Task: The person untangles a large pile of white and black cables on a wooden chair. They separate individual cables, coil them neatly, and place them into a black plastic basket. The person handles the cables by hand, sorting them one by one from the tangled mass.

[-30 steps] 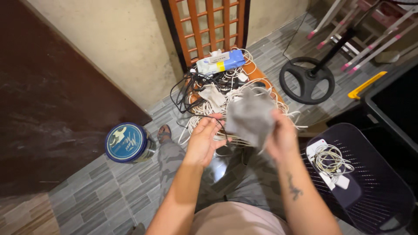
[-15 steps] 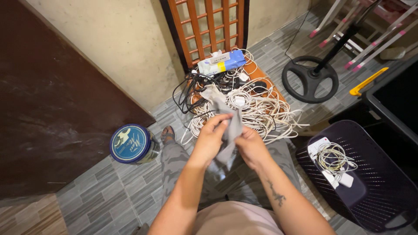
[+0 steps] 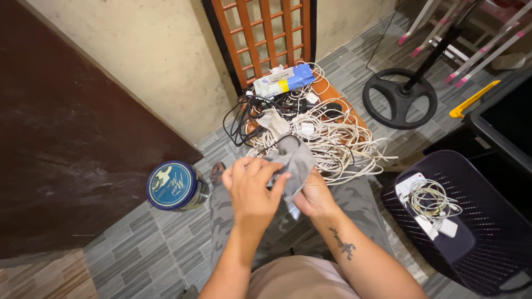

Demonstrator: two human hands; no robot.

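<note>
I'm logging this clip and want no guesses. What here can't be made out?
Head view only:
- Right hand: fingers hidden under the grey cloth and the left hand.
- Chair seat: mostly buried under the tangle of cables.
- Dark basket: cut off by the right and bottom edges.
- Chargers in it: too small to tell types.

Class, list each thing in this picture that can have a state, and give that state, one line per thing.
Grey cloth: crumpled, held in both hands.
Left hand: fingers closed on the cloth.
Right hand: gripping the cloth from below.
White cables on the wooden chair seat: tangled in a heap.
Round blue-lidded tin: lid on, upright on the floor.
Dark plastic basket: holds coiled white cables and chargers.
Blue and white wipes pack: lying flat.
</note>
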